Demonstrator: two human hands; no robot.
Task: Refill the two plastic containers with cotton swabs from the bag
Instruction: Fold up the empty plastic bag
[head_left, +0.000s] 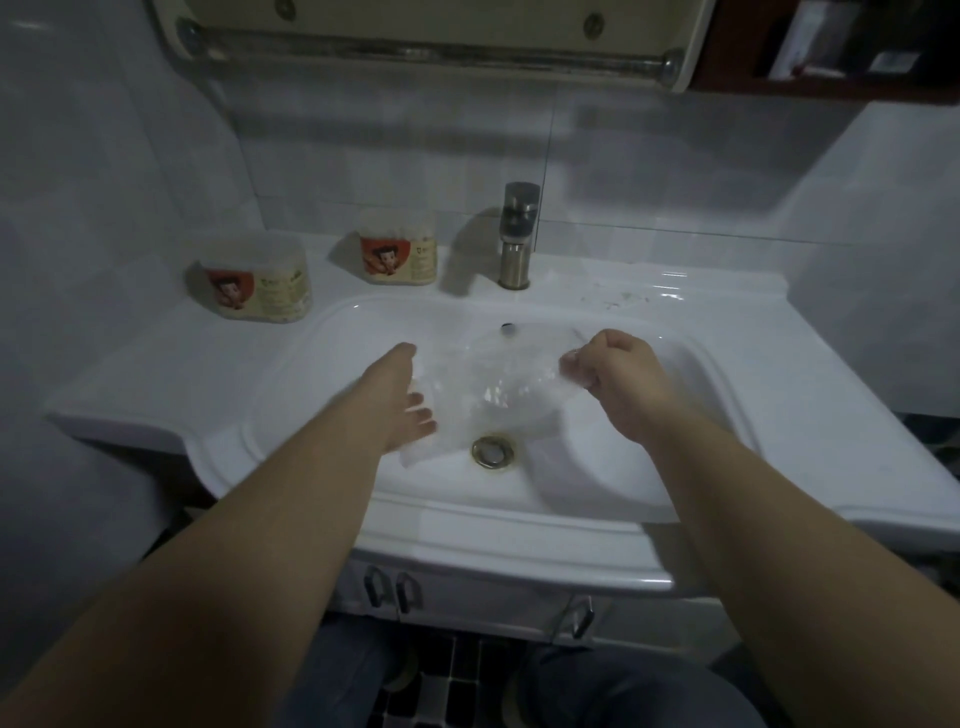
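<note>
Left hand (410, 410) at frame centre on clear bag (498, 379), grasp untellable; right hand (613, 374) pinching bag edge above sink (649, 467).

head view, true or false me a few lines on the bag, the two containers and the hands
1. The clear bag is held over the sink basin. True.
2. The containers stand right of the faucet. False: both stand on the counter, left of it.
3. The right hand pinches the bag's edge. True.
4. The left hand rests on a container. False: it holds the bag's other side, apart from both containers.
</note>
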